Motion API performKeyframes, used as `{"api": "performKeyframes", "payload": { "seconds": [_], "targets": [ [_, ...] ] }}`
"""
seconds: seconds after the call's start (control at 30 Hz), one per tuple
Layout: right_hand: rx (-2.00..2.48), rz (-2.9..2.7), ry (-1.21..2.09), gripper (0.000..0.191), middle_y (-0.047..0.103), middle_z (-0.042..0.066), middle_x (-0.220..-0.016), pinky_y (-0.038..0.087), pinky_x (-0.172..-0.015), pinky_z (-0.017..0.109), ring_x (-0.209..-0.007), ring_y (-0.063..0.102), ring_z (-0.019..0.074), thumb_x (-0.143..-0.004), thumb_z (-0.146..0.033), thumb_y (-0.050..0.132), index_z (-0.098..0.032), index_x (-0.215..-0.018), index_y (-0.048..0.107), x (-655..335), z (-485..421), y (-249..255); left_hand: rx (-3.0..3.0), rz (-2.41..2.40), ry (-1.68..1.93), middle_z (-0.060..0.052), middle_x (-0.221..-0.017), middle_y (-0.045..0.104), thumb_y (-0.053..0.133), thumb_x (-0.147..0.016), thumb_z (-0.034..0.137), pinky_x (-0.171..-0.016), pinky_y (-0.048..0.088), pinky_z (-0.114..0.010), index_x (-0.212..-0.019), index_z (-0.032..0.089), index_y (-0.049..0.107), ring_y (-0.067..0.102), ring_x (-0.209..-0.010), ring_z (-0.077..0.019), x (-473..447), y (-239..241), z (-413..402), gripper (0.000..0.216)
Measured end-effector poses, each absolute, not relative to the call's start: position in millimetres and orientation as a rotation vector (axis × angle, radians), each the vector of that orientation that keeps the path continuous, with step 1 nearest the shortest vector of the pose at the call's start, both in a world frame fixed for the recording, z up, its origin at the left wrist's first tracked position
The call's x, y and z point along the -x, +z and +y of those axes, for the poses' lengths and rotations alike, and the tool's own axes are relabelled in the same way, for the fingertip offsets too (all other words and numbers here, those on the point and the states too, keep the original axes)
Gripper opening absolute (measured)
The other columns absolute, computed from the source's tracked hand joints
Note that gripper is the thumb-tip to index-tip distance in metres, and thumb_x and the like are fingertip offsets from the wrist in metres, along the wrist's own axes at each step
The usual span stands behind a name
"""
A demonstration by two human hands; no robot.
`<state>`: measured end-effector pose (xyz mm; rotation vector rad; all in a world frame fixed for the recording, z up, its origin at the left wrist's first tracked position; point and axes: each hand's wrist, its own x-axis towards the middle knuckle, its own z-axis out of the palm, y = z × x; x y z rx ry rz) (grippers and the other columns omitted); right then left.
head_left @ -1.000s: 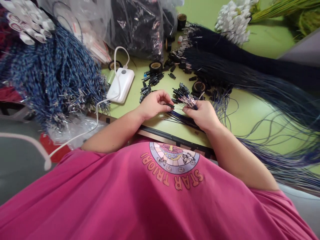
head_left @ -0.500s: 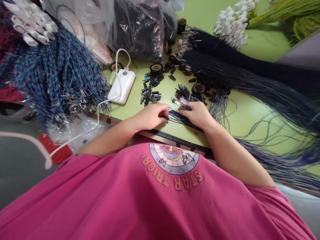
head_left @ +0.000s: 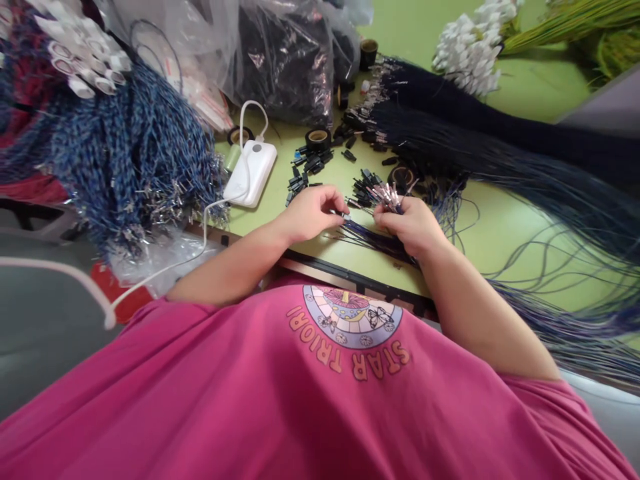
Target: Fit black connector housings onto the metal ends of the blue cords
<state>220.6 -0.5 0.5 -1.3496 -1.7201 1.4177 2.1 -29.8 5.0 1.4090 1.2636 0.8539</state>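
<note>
My left hand (head_left: 320, 212) is closed in a pinch near the table's front edge, its fingertips on the end of a thin dark wire (head_left: 356, 231). What exactly sits at the fingertips is small and partly hidden. To its right, my right hand (head_left: 411, 225) is wrapped round a bunch of wires, whose bare metal terminals (head_left: 390, 195) fan out above the thumb. More dark blue wires lie on the table between and below both hands. Just behind the right hand is a cluster of small black connectors (head_left: 367, 181); another pile of black connectors (head_left: 315, 161) lies behind the left hand.
A white power bank (head_left: 256, 172) with a white cable lies at left, beside blue twisted wire bundles (head_left: 135, 143). Tape rolls (head_left: 319, 139) and a plastic bag of black parts (head_left: 283, 63) stand behind. Long dark wires (head_left: 480, 140) cover the right; white connectors (head_left: 467, 53) lie beyond.
My left hand has moved right and slightly away from me, its fingertips now at the wire ends. The terminals in my right hand now point upward and spread. The view has shifted slightly.
</note>
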Motion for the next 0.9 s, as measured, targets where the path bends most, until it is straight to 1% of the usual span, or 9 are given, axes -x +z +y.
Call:
{"api": "performKeyframes", "payload": {
  "seconds": [0.07, 0.13, 0.3, 0.53, 0.7, 0.9],
  "targets": [
    [1.351, -1.65, 1.44, 0.02, 0.051, -0.004, -0.058, 0.034, -0.059, 0.027, -0.055, 0.041, 0.0091, -0.07, -0.03, 0.067, -0.013, -0.081, 0.07, -221.3, -1.7, 2.3, -1.242, 1.194, 0.949, -0.001, -0.085, 0.069, 0.069, -0.064, 0.004, -0.075, 0.051, -0.027, -0.075, 0.015, 0.049, 0.064, -0.075, -0.0096, -7.2, 2.0, -21.0, 0.026],
    [1.37, -1.641, 1.392, 0.024, 0.054, -0.003, -0.06, 0.035, -0.061, 0.027, -0.057, 0.042, 0.0098, -0.071, -0.034, 0.069, -0.013, -0.083, 0.071, -221.5, -2.9, 2.0, -1.149, 1.135, 0.999, 0.0, -0.083, 0.069, 0.07, -0.062, 0.002, -0.071, 0.051, -0.025, -0.075, 0.015, 0.047, 0.063, -0.071, -0.0081, -11.0, -2.2, -14.8, 0.029],
    [1.384, -1.624, 1.246, 0.017, 0.06, 0.001, -0.067, 0.038, -0.062, 0.027, -0.062, 0.047, 0.0113, -0.07, -0.03, 0.07, -0.014, -0.075, 0.07, -222.8, -3.8, -2.3, -1.039, 1.055, 1.036, 0.001, -0.081, 0.069, 0.072, -0.059, 0.001, -0.069, 0.052, -0.024, -0.074, 0.015, 0.046, 0.063, -0.066, -0.0065, -11.9, -13.8, -11.5, 0.033],
    [1.398, -1.675, 1.17, 0.01, 0.056, -0.001, -0.06, 0.039, -0.059, 0.027, -0.057, 0.045, 0.01, -0.068, -0.024, 0.067, -0.014, -0.068, 0.066, -219.8, -7.6, -3.1, -1.016, 1.03, 1.014, 0.001, -0.081, 0.071, 0.075, -0.057, 0.004, -0.067, 0.052, -0.024, -0.073, 0.014, 0.047, 0.065, -0.065, -0.0077, -10.9, -18.9, -11.5, 0.034],
    [1.394, -1.694, 1.116, 0.009, 0.055, -0.001, -0.061, 0.037, -0.058, 0.026, -0.058, 0.045, 0.0103, -0.069, -0.023, 0.064, -0.014, -0.068, 0.065, -219.3, -8.0, -6.3, -1.017, 1.034, 0.998, 0.0, -0.081, 0.072, 0.076, -0.058, 0.005, -0.067, 0.053, -0.023, -0.074, 0.014, 0.049, 0.067, -0.065, -0.0084, -11.3, -18.4, -11.7, 0.033],
    [1.371, -1.676, 1.109, 0.009, 0.056, -0.002, -0.062, 0.038, -0.059, 0.025, -0.058, 0.045, 0.0098, -0.068, -0.023, 0.063, -0.014, -0.067, 0.064, -219.9, -8.6, -6.8, -0.948, 1.06, 1.009, 0.0, -0.078, 0.073, 0.077, -0.057, 0.006, -0.065, 0.053, -0.025, -0.073, 0.013, 0.05, 0.069, -0.063, -0.0109, -12.5, -16.1, -12.3, 0.033]
  ]
}}
